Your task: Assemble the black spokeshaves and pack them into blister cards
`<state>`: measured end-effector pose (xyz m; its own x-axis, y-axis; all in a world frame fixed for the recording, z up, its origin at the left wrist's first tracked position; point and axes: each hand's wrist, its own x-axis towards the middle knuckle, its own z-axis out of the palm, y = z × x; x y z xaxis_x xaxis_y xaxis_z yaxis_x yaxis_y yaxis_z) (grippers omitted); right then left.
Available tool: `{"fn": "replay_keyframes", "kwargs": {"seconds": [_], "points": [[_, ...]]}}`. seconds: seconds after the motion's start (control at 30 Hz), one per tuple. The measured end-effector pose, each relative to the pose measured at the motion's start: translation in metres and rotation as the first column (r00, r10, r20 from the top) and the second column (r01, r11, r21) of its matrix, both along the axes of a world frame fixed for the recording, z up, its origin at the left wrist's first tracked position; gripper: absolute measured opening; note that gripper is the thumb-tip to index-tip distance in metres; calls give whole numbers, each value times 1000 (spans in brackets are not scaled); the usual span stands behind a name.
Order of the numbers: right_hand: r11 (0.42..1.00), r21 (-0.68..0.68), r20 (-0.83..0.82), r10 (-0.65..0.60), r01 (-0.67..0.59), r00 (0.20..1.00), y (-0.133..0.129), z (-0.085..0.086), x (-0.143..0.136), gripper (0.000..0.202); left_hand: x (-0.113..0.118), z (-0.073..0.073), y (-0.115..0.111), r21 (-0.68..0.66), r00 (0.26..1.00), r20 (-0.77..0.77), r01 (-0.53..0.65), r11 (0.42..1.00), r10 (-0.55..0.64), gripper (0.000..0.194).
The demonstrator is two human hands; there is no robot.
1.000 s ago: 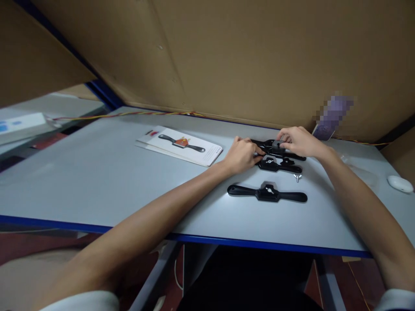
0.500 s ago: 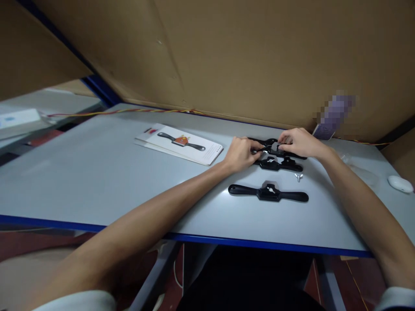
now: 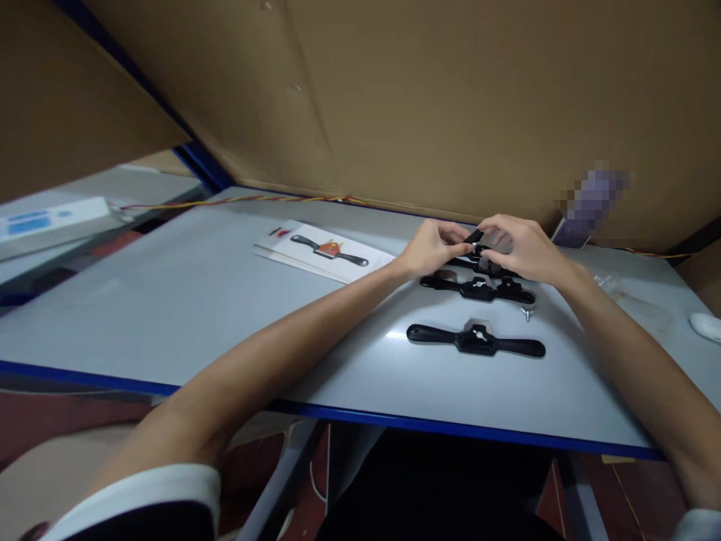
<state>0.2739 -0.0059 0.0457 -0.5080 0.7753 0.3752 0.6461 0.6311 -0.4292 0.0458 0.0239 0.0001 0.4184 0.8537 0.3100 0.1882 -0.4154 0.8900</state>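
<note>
Both hands meet over the far end of a group of black spokeshaves. My left hand [image 3: 433, 246] pinches with thumb and fingers at the rear spokeshave [image 3: 478, 235], whose black end is tilted up. My right hand [image 3: 523, 244] curls around its other side, with a greyish plate showing between thumb and fingers. The fingers cover much of this spokeshave. Nearer lies a middle spokeshave [image 3: 478, 288], with a small black piece [image 3: 510, 285] on its right handle. A front spokeshave [image 3: 476, 342] lies flat, its blade up. A silver wing screw [image 3: 527, 313] rests between them at the right.
Flat printed packaging [image 3: 332, 252] showing a spokeshave lies left of my hands. A phone-like purple object [image 3: 589, 207], partly pixelated, leans at the back board. Clear plastic [image 3: 636, 300] and a white case [image 3: 705, 327] are at right. A yellow-red cable [image 3: 270, 198] follows the back edge.
My view has shifted, so things on the table sit slightly lower and to the right. My hands have come closer together, and the rear spokeshave is now tilted up between them.
</note>
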Motion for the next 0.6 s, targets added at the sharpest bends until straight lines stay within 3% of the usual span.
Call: {"fn": "replay_keyframes", "kwargs": {"seconds": [0.1,0.2,0.27,0.37,0.47,0.6], "points": [[1000,2,-61,-13,13,998,-3,2,-3,31,5,5,13,-25,991,30,131,991,-130,31],[999,-15,-87,-43,42,995,-1,1,0,20,9,3,20,-56,981,73,183,981,-179,35],[997,-26,-126,-77,75,989,1,-1,4,15,11,-1,24,-83,979,107,182,980,-173,41],[983,-166,-187,-112,81,976,5,-4,9,18,12,-7,27,-117,978,145,168,979,-150,49],[957,-283,-190,-124,66,974,7,-6,13,22,14,-10,28,-132,978,157,161,978,-139,42],[972,-214,-192,-139,97,972,7,-7,14,19,18,-11,28,-137,985,141,122,983,-103,30]]}}
